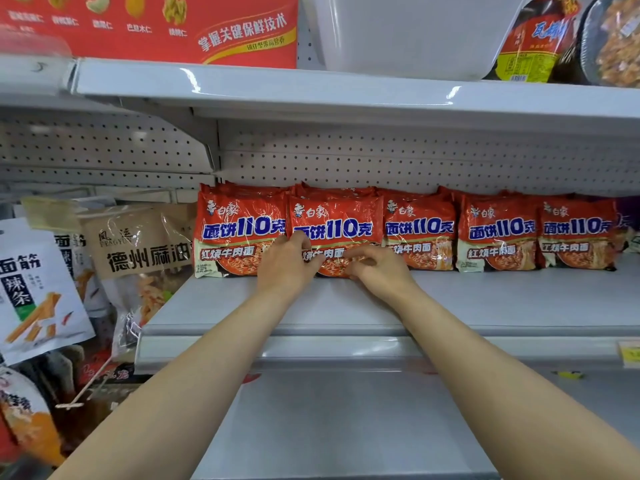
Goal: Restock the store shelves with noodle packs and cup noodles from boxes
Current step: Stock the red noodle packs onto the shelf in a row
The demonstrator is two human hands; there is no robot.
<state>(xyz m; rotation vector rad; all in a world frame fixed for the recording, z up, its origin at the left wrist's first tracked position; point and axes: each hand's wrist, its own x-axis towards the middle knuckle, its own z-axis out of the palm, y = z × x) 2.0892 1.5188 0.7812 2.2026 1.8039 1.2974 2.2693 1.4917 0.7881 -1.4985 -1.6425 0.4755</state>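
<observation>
— Head view: what is grasped by the left hand (287, 263) and the right hand (375, 268)?

— The lower part of the second red noodle pack (334, 233) is pinched by both, fingers curled on its wrapper.

— Where is that pack found?

— It is stood upright at the back of the grey shelf (485, 299), in a row of five like packs, the left neighbour (239, 233) being overlapped. Snack bags (138, 251) are hung at the left.
</observation>
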